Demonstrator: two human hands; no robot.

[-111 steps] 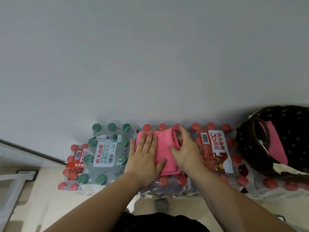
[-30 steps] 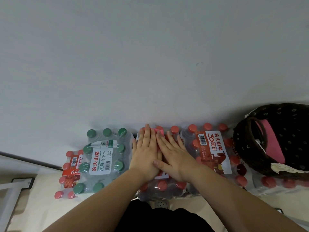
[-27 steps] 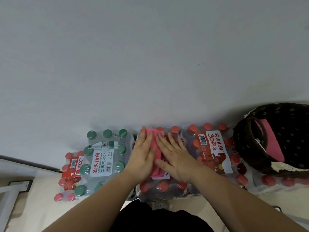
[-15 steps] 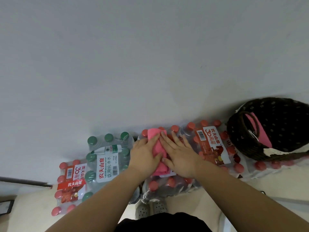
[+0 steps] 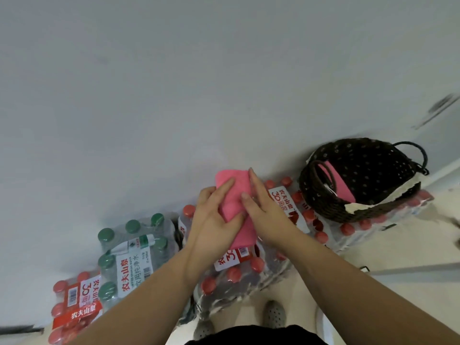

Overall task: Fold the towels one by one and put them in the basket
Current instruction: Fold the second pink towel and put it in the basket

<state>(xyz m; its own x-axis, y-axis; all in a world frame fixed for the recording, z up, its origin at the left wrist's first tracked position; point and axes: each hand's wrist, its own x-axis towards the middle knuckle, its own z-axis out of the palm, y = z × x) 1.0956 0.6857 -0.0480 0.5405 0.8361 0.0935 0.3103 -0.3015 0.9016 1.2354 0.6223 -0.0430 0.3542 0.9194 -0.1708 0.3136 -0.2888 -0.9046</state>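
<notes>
— What sits at the far left?

— A red-capped bottle pack (image 5: 74,305) low by the wall, and just right of it a green-capped bottle pack (image 5: 129,250) standing taller. I touch neither.

— And your left hand?

— My left hand (image 5: 211,220) lies on the left edge of the pink towel (image 5: 236,197), fingers curled round that edge with the thumb over the front of the cloth. It is closed on the towel, not spread.

— Where is the towel itself?

— It is a narrow folded strip running from near the wall down toward me, caught between my two hands. Its far end shows past my fingertips; its near end hangs over the label of the middle bottle pack (image 5: 236,265). Whether it still touches that pack or is raised clear of it, I cannot tell.

— The right hand?

— My right hand (image 5: 266,215) presses against the towel's right edge, fingers straight along the strip, thumb on the top face. So the cloth is gripped from both sides.

— What lies further right?

— Another red-capped pack with a label (image 5: 286,202), partly under my right wrist. Beyond it, well apart from my hands, the dark woven basket (image 5: 321,195) rests on more bottles. Inside it another pink towel (image 5: 341,185) leans against the wall of the basket.
</notes>
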